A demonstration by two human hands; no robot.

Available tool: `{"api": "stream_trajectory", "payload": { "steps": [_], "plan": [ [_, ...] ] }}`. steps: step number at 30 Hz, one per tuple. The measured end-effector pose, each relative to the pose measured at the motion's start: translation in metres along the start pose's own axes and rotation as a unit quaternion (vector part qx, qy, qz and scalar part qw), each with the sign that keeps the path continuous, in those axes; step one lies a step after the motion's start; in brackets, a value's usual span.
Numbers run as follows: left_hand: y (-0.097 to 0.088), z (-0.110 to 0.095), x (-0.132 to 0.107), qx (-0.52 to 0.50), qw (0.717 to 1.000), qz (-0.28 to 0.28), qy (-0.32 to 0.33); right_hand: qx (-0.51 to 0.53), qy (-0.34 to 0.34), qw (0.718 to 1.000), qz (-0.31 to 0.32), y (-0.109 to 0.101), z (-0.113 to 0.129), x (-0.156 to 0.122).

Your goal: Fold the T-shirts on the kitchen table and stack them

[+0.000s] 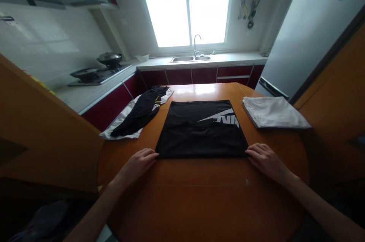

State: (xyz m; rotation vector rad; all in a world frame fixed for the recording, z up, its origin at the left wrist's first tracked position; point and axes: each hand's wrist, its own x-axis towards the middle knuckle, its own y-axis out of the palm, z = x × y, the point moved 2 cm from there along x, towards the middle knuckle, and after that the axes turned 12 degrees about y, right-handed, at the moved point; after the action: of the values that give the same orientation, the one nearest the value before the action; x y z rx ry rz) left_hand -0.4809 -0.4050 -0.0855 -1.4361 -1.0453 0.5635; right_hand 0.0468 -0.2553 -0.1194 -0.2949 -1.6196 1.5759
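Observation:
A black T-shirt (pixel 199 139) with a white swoosh and letters lies folded into a flat rectangle in the middle of the table. At its near left corner, my left hand (pixel 142 159) pinches the edge between thumb and fingers. My right hand (pixel 264 158) grips the near right corner the same way. The shirt's near edge runs straight between both hands. Its upper layer ends partway up, leaving part of the print showing beyond it.
Black and white clothes (pixel 139 113) lie loosely on the table's left. A folded white cloth stack (pixel 275 113) sits at the right on the wooden table (pixel 199 196). Beyond are a counter with a sink (pixel 182 59), a stove with pans (pixel 110 59) and a fridge (pixel 308 25).

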Motion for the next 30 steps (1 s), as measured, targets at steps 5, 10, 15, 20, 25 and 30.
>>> {"api": "stream_trajectory", "payload": {
  "steps": [5,10,15,20,25,30],
  "plan": [
    [0.009,0.007,0.0,-0.002,1.0,-0.011,-0.012,-0.002,0.006,1.0,-0.009,0.004,0.0,-0.001],
    [0.017,0.011,0.002,0.009,1.0,-0.021,0.0,-0.008,0.006,1.0,-0.022,0.007,0.004,0.001],
    [0.017,0.009,0.001,0.029,0.998,-0.041,0.023,-0.011,0.013,0.999,-0.051,-0.003,0.011,0.004],
    [-0.006,-0.01,-0.006,0.023,0.998,-0.054,0.034,0.022,0.013,0.998,-0.065,-0.02,0.013,-0.002],
    [-0.043,-0.04,-0.018,-0.008,0.996,-0.083,0.024,0.094,0.029,0.992,-0.084,-0.044,0.015,-0.015],
    [-0.073,-0.06,-0.037,-0.041,0.991,-0.127,0.006,0.218,0.056,0.973,-0.055,-0.079,0.03,-0.024]
  ]
}}
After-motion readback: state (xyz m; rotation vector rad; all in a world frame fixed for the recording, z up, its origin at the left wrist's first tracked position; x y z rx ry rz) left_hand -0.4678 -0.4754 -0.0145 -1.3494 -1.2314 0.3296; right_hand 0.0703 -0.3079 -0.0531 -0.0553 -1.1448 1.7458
